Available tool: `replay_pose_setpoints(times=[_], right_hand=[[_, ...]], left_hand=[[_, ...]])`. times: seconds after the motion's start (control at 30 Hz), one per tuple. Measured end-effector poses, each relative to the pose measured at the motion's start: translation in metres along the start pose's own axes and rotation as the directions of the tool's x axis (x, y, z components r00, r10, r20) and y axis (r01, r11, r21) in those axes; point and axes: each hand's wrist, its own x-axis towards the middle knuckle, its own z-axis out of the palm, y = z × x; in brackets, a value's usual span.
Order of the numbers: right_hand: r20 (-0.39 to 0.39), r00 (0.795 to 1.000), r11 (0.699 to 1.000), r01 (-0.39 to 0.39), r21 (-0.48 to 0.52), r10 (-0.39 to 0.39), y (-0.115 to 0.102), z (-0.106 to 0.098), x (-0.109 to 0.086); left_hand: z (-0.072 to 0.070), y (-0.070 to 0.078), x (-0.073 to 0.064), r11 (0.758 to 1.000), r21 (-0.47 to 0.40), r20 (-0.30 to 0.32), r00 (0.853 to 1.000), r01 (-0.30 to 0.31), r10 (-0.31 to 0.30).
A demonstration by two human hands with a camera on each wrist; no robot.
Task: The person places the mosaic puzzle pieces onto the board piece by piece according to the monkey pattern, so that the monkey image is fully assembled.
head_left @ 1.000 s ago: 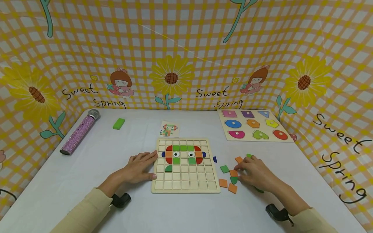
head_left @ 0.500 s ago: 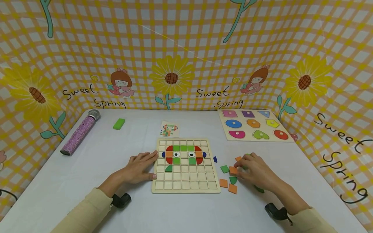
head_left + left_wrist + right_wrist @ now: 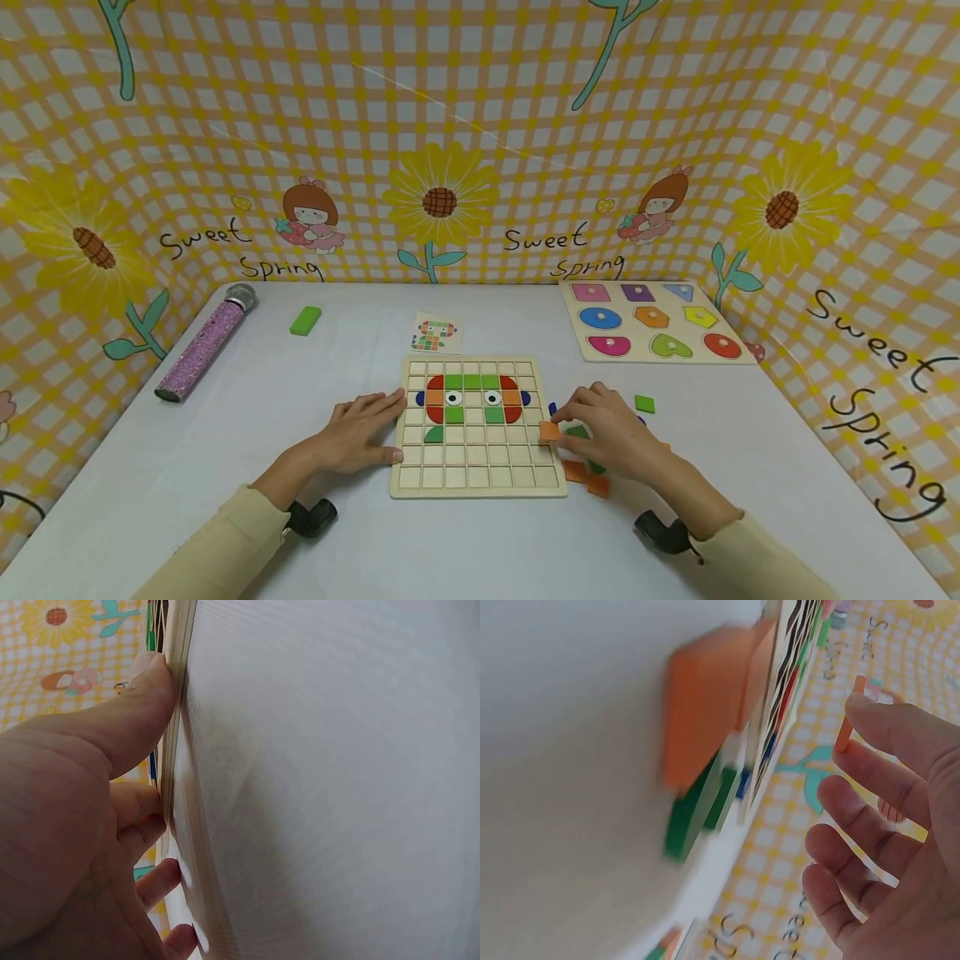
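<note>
A wooden grid board [image 3: 486,455] lies in the middle of the table, with red, green, orange and blue tiles and two eye tiles forming a face. Along its left edge rests my left hand [image 3: 352,435], thumb and fingertips against the rim; the left wrist view shows the thumb on that edge. My right hand [image 3: 613,435] pinches an orange square tile [image 3: 549,431] between thumb and index finger over the board's right edge. In the right wrist view the tile [image 3: 850,716] appears edge-on, other fingers loosely bent. Beneath this hand lie loose orange tiles [image 3: 575,472] and green ones, partly hidden.
Behind the board lies a pattern card [image 3: 437,333]. A shape puzzle [image 3: 663,323] sits at the back right. At the left are a glittery pink microphone [image 3: 206,346] and a green block [image 3: 306,321]. A green square tile [image 3: 645,404] lies right of my right hand.
My right hand has picked up an orange square tile from the loose pile and carried it left to the board's right edge. The left hand stays in place.
</note>
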Motion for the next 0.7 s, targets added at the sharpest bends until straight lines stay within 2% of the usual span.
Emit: replay_pose_setpoints(times=[0.23,0.53,0.7], right_hand=[[0.011,0.999,0.998,0.047,0.035,-0.047,-0.025,0.010,0.020],[-0.030,0.989,0.989,0.144,-0.021,-0.144,-0.052,0.026,0.041],[-0.027,0.990,0.990,0.139,0.007,-0.139,-0.062,0.034,0.051]], left_hand=[[0.001,-0.001,0.000,1.000,0.002,-0.002,1.000,-0.002,0.002],[0.001,0.000,0.000,1.000,-0.004,0.000,1.000,0.002,-0.002],[0.001,0.000,0.000,1.000,0.001,-0.001,1.000,-0.002,0.002]])
